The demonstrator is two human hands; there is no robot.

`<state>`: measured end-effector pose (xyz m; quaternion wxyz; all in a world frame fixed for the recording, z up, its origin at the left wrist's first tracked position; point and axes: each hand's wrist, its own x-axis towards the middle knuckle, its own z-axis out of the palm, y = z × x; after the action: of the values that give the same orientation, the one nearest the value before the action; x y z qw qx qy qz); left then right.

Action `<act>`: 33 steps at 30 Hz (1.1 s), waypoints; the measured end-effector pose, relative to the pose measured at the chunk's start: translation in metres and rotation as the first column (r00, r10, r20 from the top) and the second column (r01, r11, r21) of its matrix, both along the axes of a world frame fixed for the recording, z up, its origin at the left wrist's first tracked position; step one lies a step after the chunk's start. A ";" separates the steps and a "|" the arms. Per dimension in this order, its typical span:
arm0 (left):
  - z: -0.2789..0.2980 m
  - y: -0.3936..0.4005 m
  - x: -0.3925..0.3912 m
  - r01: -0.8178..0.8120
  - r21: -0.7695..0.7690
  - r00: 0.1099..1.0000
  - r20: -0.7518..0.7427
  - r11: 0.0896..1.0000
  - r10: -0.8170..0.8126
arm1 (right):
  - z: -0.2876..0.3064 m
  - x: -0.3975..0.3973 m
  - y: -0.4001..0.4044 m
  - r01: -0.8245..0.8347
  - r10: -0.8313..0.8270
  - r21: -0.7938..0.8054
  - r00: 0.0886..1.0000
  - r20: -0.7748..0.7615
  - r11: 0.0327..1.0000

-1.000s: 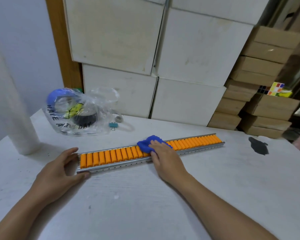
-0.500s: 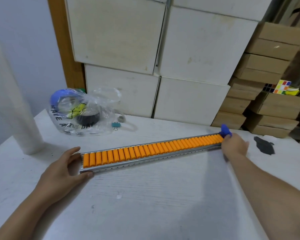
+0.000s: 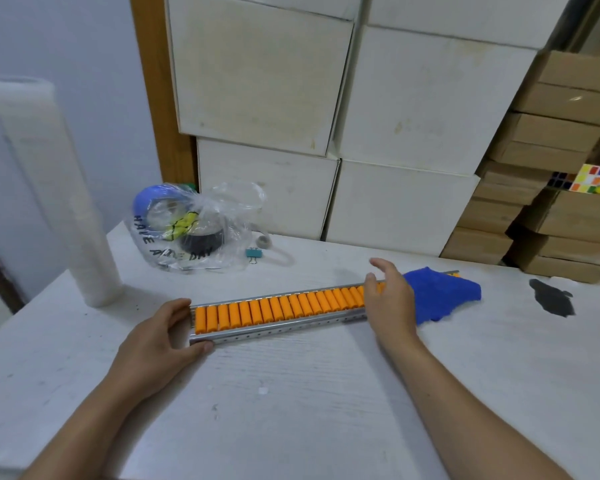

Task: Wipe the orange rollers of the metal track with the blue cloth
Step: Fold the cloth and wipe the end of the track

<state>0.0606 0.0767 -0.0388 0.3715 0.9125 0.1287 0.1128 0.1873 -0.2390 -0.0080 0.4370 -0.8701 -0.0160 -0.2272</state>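
White table (image 3: 291, 427) holds a roller track (image 3: 278, 327); left hand (image 3: 153, 344) grips its nine-o'clock end, right hand (image 3: 390, 303) open, cloth (image 3: 440, 296) dropped at three o'clock: wiping seemingly finished.

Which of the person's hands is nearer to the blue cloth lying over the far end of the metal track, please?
The right hand: open, right beside the crumpled blue cloth. The left hand grips the opposite end of the metal roller track.

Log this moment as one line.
left hand: gripping track end | right hand: open, over rollers, off cloth | cloth: lying on far end of track
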 end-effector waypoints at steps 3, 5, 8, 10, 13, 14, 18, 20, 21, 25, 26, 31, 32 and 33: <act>-0.001 0.000 0.001 0.001 0.001 1.000 0.004 1.000 -0.001 | -0.018 0.016 -0.054 0.167 -0.190 -0.226 0.978 -0.084 0.960; -0.002 0.001 0.001 0.003 0.004 1.000 0.001 1.000 -0.003 | -0.028 0.024 -0.077 0.173 -0.256 -0.337 0.942 -0.218 0.925; -0.002 0.000 0.001 0.001 0.001 1.000 -0.005 1.000 -0.001 | -0.032 0.042 -0.096 0.164 -0.253 -0.375 0.947 -0.199 0.912; -0.003 0.001 0.001 0.003 -0.004 1.000 -0.015 1.000 -0.003 | -0.030 0.055 -0.110 0.212 -0.260 -0.372 0.962 -0.082 0.903; -0.003 0.003 0.001 0.014 -0.012 1.000 -0.022 1.000 -0.014 | -0.025 0.066 -0.137 0.339 -0.368 -0.256 0.927 -0.074 0.905; -0.002 0.002 0.001 0.013 -0.011 1.000 -0.022 1.000 -0.013 | -0.021 0.068 -0.147 0.426 -0.446 -0.172 0.889 -0.106 0.888; -0.003 0.003 0.001 0.023 -0.031 0.999 -0.031 0.999 -0.024 | 0.018 0.060 -0.161 0.671 -0.682 0.348 0.723 -0.111 0.654; -0.003 0.004 0.001 0.021 -0.049 0.999 -0.022 0.999 -0.022 | 0.038 0.048 -0.142 0.568 -0.638 0.515 0.768 -0.051 0.642; -0.003 0.004 0.001 0.020 -0.055 1.000 -0.019 0.998 -0.021 | 0.046 0.040 -0.126 0.491 -0.584 0.562 0.811 -0.016 0.666; -0.001 0.002 0.000 0.012 -0.031 1.000 -0.028 0.999 -0.013 | 0.058 0.001 -0.043 0.211 -0.316 0.590 0.946 0.079 0.779; 0.000 0.001 -0.001 0.012 -0.028 0.999 -0.029 1.000 -0.013 | 0.056 -0.009 -0.018 0.111 -0.218 0.570 0.968 0.123 0.814; 0.001 0.000 -0.002 0.015 -0.039 0.999 -0.033 0.999 -0.016 | 0.012 -0.060 0.100 -0.502 0.528 -0.167 0.821 0.215 0.848; 0.001 0.001 -0.002 0.023 -0.058 0.999 -0.031 0.998 -0.024 | -0.004 -0.066 0.121 -0.557 0.647 -0.363 0.735 0.205 0.747; 0.001 0.002 -0.002 0.036 -0.084 0.999 -0.022 0.996 -0.038 | -0.017 -0.072 0.138 -0.616 0.732 -0.459 0.671 0.121 0.640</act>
<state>0.0589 0.0789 -0.0374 0.4099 0.8996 0.1206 0.0898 0.1151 -0.1014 -0.0248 0.3051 -0.8218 -0.4520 -0.1651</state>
